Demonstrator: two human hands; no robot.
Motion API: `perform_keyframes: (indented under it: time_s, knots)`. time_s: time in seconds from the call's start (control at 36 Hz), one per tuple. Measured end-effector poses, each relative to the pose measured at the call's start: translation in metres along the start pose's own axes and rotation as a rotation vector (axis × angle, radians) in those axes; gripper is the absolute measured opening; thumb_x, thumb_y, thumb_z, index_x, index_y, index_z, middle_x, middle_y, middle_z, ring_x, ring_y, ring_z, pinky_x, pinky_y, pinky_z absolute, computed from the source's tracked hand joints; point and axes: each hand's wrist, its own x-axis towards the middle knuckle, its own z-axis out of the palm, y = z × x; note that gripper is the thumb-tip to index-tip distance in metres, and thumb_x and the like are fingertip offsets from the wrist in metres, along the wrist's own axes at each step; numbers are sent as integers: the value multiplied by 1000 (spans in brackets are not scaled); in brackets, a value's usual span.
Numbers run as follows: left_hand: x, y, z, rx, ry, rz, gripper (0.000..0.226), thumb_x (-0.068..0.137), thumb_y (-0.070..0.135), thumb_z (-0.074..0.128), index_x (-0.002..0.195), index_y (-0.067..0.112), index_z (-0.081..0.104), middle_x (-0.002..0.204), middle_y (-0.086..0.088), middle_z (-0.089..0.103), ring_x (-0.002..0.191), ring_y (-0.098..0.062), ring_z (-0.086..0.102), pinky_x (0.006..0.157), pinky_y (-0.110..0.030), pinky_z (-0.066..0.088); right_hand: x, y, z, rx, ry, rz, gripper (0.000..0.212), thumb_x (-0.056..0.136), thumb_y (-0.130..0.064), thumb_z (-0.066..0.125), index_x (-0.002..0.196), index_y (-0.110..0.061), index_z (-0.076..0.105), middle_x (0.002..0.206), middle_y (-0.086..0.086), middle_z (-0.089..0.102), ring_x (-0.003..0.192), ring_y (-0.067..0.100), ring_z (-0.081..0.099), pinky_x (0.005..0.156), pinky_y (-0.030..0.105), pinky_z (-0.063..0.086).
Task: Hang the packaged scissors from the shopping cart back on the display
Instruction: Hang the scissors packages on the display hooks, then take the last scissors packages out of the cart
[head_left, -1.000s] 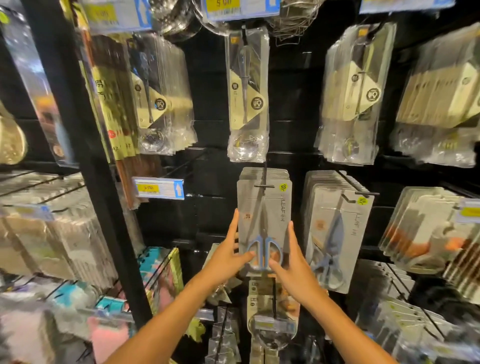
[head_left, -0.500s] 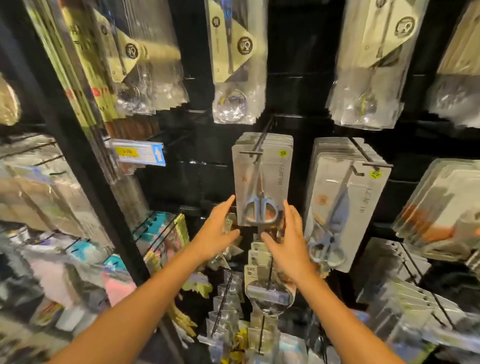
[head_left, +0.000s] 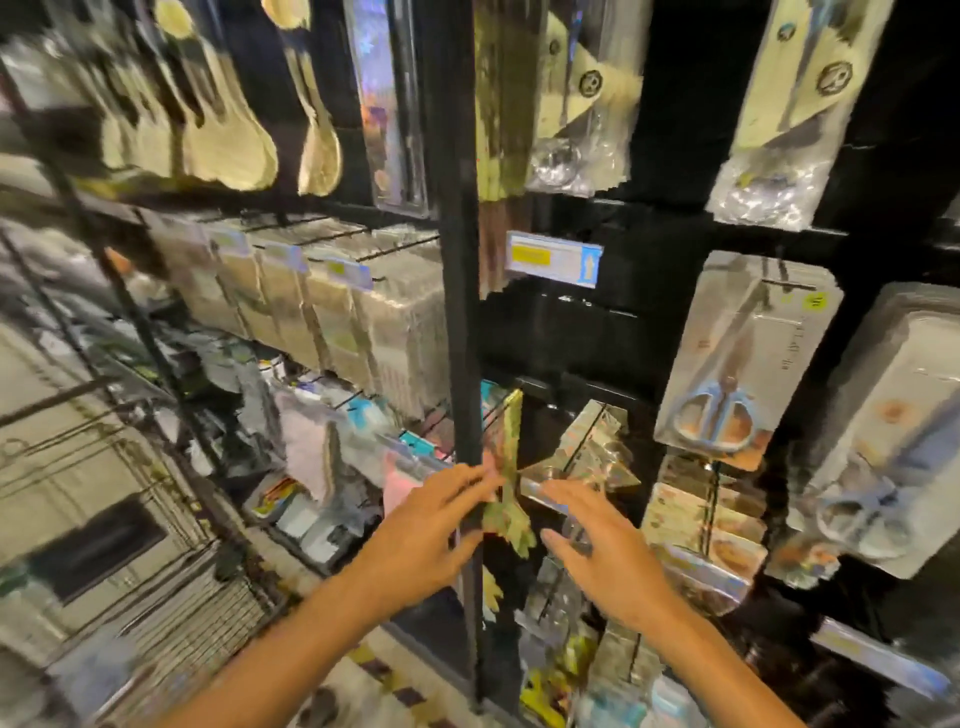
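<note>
Head view of a shop display. The scissors pack (head_left: 740, 358), blue handles down, hangs on its peg (head_left: 774, 283) at about 2 o'clock from the hands, foremost of a stack, with neither hand touching it. The left hand (head_left: 426, 530) and right hand (head_left: 608, 551) are low at centre, fingers spread and loosely extended, holding nothing; the left fingertips lie in front of the black upright (head_left: 460, 312), though contact cannot be judged through the motion blur. Judged from this, the hanging step for this pack looks done and the hands are between steps. The cart is not in view, so the next move likely calls for turning toward it, at some direction not shown, to fetch another pack if any remain. A second stack (head_left: 904, 436) of blue-handled scissors hangs just beside the first at 3 o'clock. Writing: a price tag (head_left: 555, 258) at 12 o'clock shows a yellow field and a blue arrow, but its figures are too blurred to read; a small yellow sticker (head_left: 814, 300) and vertical print on the pack are likewise illegible. No brand can be read.
</note>
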Motion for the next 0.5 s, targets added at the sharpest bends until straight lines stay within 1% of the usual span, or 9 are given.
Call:
perform_keyframes:
  time_s: [0.06, 0.14, 0.22, 0.28, 0.33, 0.39, 0.44, 0.47, 0.5]
  knots:
    - [-42, -20, -13, 18, 4, -58, 58, 100, 36, 53, 155, 33, 33, 160, 11, 29, 147, -7, 23, 116, -14, 15, 7, -22, 28, -27, -99, -34, 46, 99, -42, 60, 138, -55, 40, 141, -42, 32, 135, -15, 31, 115, 19, 33]
    - [-111, -53, -31, 52, 21, -151, 53, 100, 41, 51, 151, 32, 39, 157, 9, 36, 144, -11, 32, 117, -28, 33, 14, -63, 74, -33, -223, -91, 50, 98, -43, 59, 146, -42, 43, 144, -30, 33, 141, -2, 30, 119, 30, 32]
    - [-187, -81, -48, 55, 41, -264, 50, 98, 46, 46, 146, 30, 48, 149, 4, 49, 138, -17, 45, 112, -36, 42, 14, -117, 121, -12, -364, -106, 49, 100, -43, 58, 147, -37, 44, 141, -28, 33, 138, -5, 29, 119, 24, 26]
    - [-240, -98, -57, 43, 37, -374, 49, 99, 47, 47, 145, 30, 50, 148, 4, 50, 136, -17, 48, 111, -37, 44, 11, -150, 154, -2, -450, -150, 49, 96, -61, 49, 142, -43, 44, 139, -27, 37, 135, -3, 34, 116, 21, 30]
    - [-292, -117, -61, 22, 49, -469, 51, 100, 52, 47, 148, 35, 45, 154, 8, 44, 141, -13, 41, 114, -36, 39, 6, -175, 187, 3, -517, -192, 72, 81, -84, 29, 139, -45, 44, 140, -25, 40, 133, -1, 38, 116, 24, 32]
    - [-341, -126, -67, 20, 104, -536, 53, 99, 56, 41, 147, 33, 46, 154, 10, 43, 143, -10, 38, 117, -32, 35, 2, -195, 219, -21, -586, -216, 90, 73, -90, 20, 141, -38, 48, 144, -20, 46, 134, 4, 43, 115, 29, 36]
    - [-380, -127, -76, 19, 174, -559, 54, 100, 57, 38, 139, 25, 59, 145, 6, 54, 134, -9, 45, 115, -15, 31, 0, -215, 248, -45, -649, -211, 91, 75, -90, 21, 144, -36, 47, 147, -18, 47, 135, 5, 43, 114, 33, 38]
    - [-398, -128, -79, 23, 202, -570, 52, 100, 55, 39, 135, 23, 62, 140, 3, 59, 129, -10, 47, 110, -12, 31, -2, -223, 262, -49, -676, -217, 89, 77, -89, 23, 144, -37, 46, 147, -20, 46, 137, 3, 42, 115, 33, 38]
    - [-416, -130, -79, 26, 201, -608, 50, 99, 53, 41, 135, 26, 62, 139, 4, 59, 128, -10, 48, 108, -15, 35, -5, -230, 275, -59, -704, -223, 83, 81, -87, 26, 144, -38, 47, 147, -21, 45, 138, 1, 41, 115, 32, 37]
